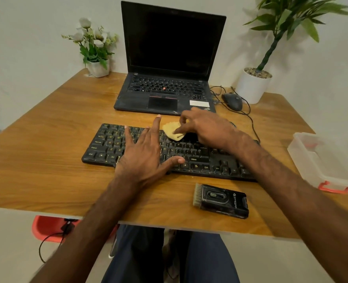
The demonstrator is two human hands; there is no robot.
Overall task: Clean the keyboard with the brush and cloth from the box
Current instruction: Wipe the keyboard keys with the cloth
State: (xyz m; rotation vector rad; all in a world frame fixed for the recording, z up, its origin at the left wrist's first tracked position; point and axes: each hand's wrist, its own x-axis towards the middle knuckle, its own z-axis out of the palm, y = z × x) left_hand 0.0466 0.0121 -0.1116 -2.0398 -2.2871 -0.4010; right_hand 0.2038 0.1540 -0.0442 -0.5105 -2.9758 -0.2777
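Head view shows laptop behind keyboard, brush in front, box right.

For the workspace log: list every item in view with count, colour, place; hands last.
table: 1, brown, under everything
keyboard: 1, black, table centre
cloth: 1, yellow, on keyboard's far edge
brush: 1, black, tan bristles, near table's front edge
box: 1, clear, red latch, table's right edge
laptop: 1, black, open behind keyboard
mouse: 1, black, right of laptop
flowers: 1 pot, white, back left
plant: 1, green, white pot, back right
red object: 1, below table's left, unclear what
left hand: 1, flat on keyboard
right hand: 1, pinching cloth
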